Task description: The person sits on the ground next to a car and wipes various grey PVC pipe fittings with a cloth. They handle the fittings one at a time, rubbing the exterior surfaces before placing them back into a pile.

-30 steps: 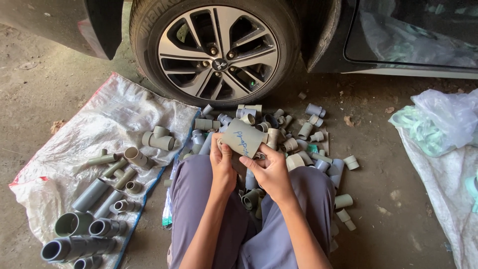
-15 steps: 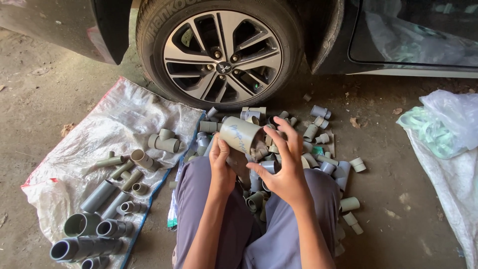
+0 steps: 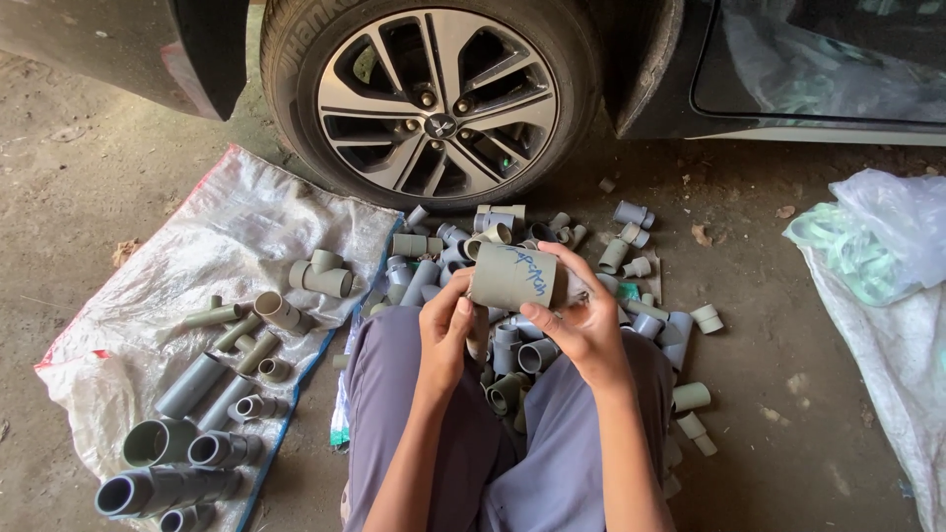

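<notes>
Bare concrete floor (image 3: 769, 394), dusty and stained, carries everything in view. Nearest, the person's knees in grey trousers (image 3: 552, 463) frame both hands. The left hand (image 3: 445, 333) has its fingers curled, thumb pressed to the lower edge of a grey pipe coupling (image 3: 512, 277); the right hand (image 3: 583, 317) wraps the coupling's far end, fingers closed round it, holding it above the lap. Just beyond lies a loose heap of small fittings (image 3: 512, 345). If either grip slackens, the smooth coupling could likely drop into that heap and scatter pieces. To the left, a white woven sack (image 3: 236, 227) bears larger pipes (image 3: 163, 488), which could roll off. Farthest, a car wheel (image 3: 439, 99) stands close; strays may roll under it.
</notes>
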